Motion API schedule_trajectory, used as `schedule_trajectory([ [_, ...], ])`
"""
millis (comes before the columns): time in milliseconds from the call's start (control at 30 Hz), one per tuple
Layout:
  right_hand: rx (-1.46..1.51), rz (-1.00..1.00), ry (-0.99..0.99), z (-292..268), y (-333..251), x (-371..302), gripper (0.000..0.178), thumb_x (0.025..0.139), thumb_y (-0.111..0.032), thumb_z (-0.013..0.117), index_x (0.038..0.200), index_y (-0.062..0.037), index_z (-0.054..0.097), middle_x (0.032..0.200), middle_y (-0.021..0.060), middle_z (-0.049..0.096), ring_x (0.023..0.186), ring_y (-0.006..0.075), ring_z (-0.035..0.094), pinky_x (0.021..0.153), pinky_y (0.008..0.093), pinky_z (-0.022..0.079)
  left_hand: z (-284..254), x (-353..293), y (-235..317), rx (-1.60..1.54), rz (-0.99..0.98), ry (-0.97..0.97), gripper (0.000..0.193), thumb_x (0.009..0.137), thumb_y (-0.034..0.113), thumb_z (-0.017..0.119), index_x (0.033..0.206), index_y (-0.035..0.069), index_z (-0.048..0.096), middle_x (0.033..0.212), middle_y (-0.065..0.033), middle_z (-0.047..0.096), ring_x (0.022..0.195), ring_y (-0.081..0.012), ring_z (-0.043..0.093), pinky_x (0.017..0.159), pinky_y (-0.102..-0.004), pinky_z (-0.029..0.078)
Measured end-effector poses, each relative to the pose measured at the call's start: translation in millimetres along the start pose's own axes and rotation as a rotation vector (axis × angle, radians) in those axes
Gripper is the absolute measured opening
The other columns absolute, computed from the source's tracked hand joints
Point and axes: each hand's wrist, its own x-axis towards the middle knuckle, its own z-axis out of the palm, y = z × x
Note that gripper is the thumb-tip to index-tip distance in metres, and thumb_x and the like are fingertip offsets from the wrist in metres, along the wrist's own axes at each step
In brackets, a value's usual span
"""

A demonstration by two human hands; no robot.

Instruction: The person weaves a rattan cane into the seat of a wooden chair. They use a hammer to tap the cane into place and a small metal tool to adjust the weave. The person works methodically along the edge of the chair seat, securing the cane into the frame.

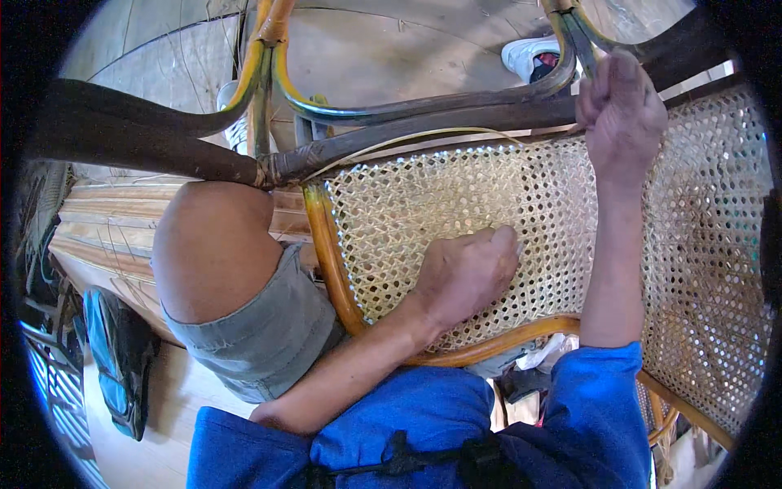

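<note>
A woven cane panel [423, 191] with an open lattice of holes spreads before me, set in a bent rattan frame [324, 253]. My left hand [471, 273] is closed over the middle of this panel, fingers curled; whatever they pinch is hidden. Farther right and higher, my right hand [623, 114] makes a fist by the frame's dark rail [350, 153]. Its fingers cover anything inside it. A loose, thin cane strand [407, 138] arcs above the panel's far edge, along the rail.
Curved rattan legs [273, 61] rise beyond the rail. My bare knee [213, 248] rests left of the panel. A teal and black bag [118, 359] lies at the left. Someone's white shoe [521, 55] is on the floor at the far side.
</note>
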Motion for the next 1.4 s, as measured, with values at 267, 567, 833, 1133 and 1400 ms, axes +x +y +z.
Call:
schedule_trajectory([
  [267, -0.274, -0.051, 0.075, -6.2, 13.0, 7.1, 0.039, 0.091, -0.042, 0.054, 0.072, -0.0080, 0.047, 0.059, -0.0024, 0.039, 0.046, 0.0067, 0.035, 0.042, 0.0226, 0.026, 2.3, -2.6, -0.5, -0.011, 0.040, 0.054, 0.015, 0.082, 0.016, 0.059, 0.072, 0.009, 0.050, 0.059, -0.0094, 0.053, 0.053, -0.0274, 0.058, 0.047, -0.0376, 0.047],
  [567, 0.009, -0.163, 0.075, 4.4, 9.9, -20.8, 0.039, 0.092, -0.037, 0.055, 0.077, -0.0013, 0.058, 0.059, -0.0028, 0.048, 0.051, 0.0072, 0.045, 0.047, 0.0217, 0.036, 2.5, -5.3, -0.8, -0.093, 0.116, 0.008, 0.012, 0.078, 0.012, 0.059, 0.073, 0.009, 0.048, 0.062, -0.0071, 0.054, 0.056, -0.0250, 0.058, 0.048, -0.0368, 0.048],
  [833, -0.330, 0.061, 0.229, 13.7, 5.8, 15.7, 0.047, 0.089, -0.051, 0.054, 0.065, -0.0104, 0.047, 0.049, -0.0028, 0.039, 0.042, 0.0065, 0.036, 0.040, 0.0215, 0.026, 3.0, -5.7, -1.7, -0.056, 0.090, -0.006, 0.010, 0.080, 0.016, 0.057, 0.077, 0.009, 0.050, 0.063, -0.0086, 0.055, 0.059, -0.0272, 0.060, 0.051, -0.0385, 0.049],
  [1133, -0.142, -0.091, 0.220, 11.8, 5.8, -24.4, 0.049, 0.092, -0.048, 0.048, 0.069, -0.0043, 0.052, 0.053, -0.0004, 0.043, 0.047, 0.0081, 0.039, 0.044, 0.0255, 0.032, 7.1, -5.1, -4.1, -0.047, 0.079, -0.001, 0.011, 0.080, 0.016, 0.056, 0.078, 0.007, 0.051, 0.067, -0.0118, 0.058, 0.063, -0.0303, 0.061, 0.055, -0.0406, 0.050],
  [1400, -0.174, 0.174, 0.119, 8.7, -10.4, 0.8, 0.042, 0.093, -0.044, 0.050, 0.069, -0.0092, 0.045, 0.054, -0.0018, 0.040, 0.045, 0.0064, 0.037, 0.041, 0.0210, 0.027, 6.0, -7.0, -3.1, -0.050, 0.105, -0.012, 0.011, 0.080, 0.016, 0.056, 0.077, 0.006, 0.052, 0.068, -0.0121, 0.060, 0.063, -0.0304, 0.062, 0.054, -0.0414, 0.050],
])
